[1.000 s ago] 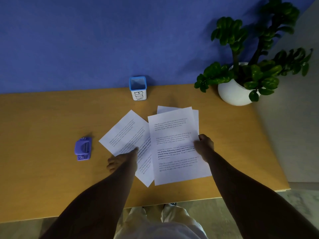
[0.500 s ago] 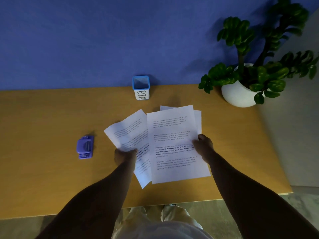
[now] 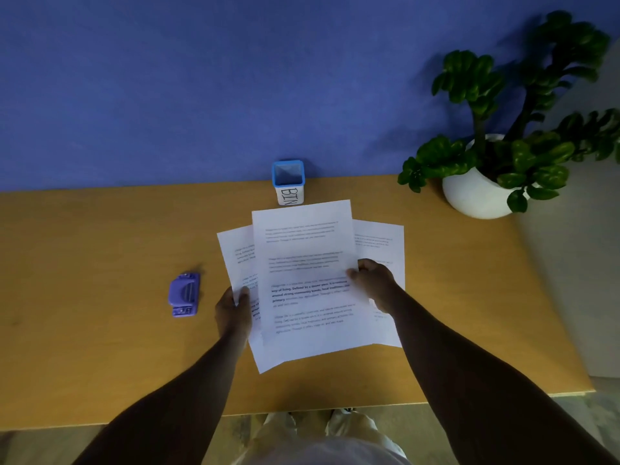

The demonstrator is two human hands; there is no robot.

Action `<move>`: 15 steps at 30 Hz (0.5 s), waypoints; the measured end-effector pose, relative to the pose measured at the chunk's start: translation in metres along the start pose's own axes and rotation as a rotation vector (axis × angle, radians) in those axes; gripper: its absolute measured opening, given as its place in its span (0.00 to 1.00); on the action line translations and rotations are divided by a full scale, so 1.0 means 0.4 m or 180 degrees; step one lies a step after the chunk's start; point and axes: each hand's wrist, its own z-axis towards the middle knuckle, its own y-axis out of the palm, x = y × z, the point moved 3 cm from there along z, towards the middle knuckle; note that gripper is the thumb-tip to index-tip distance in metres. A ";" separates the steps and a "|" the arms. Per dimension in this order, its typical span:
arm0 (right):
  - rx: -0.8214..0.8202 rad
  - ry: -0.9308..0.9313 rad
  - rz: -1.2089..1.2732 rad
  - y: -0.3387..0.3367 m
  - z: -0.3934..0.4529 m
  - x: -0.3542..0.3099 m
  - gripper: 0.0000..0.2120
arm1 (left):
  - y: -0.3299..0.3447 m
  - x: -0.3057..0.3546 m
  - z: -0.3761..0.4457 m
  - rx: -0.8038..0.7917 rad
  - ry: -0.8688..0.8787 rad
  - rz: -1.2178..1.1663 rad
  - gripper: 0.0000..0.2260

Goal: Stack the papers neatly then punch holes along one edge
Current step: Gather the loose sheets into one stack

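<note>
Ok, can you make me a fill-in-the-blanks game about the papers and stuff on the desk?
1. The left hand and right hand hold ____ sheets of paper.
2. The purple hole punch lies to the ____ of the papers.
3. The little blue-rimmed box says ____.
4. The plant grows in a ____ pot.

Answers: three; left; BIN; white

A blue-rimmed bin [image 3: 289, 182] and a potted plant [image 3: 486, 182] stand on the desk [image 3: 84, 280].

On the table [image 3: 100, 330], the hole punch [image 3: 184, 294] lies left of the papers [image 3: 308, 280], the bin [image 3: 288, 182] behind them.
</note>
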 end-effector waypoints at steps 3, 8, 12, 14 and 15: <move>-0.0194 -0.0069 -0.0007 0.046 -0.012 -0.033 0.03 | -0.015 0.010 0.005 -0.0226 0.0006 -0.0237 0.05; -0.0239 -0.0212 -0.0157 0.109 -0.024 -0.067 0.03 | -0.043 0.037 0.016 -0.0606 -0.0030 -0.0532 0.09; -0.0185 -0.0332 -0.0401 0.127 -0.031 -0.073 0.05 | -0.066 0.056 0.017 -0.1010 -0.0044 -0.0512 0.12; -0.0243 -0.0306 -0.0419 0.132 -0.036 -0.067 0.04 | -0.079 0.066 0.011 -0.1124 -0.0062 -0.0523 0.13; -0.0270 -0.0276 -0.0388 0.134 -0.039 -0.064 0.04 | -0.083 0.068 0.011 -0.1162 -0.0076 -0.0550 0.13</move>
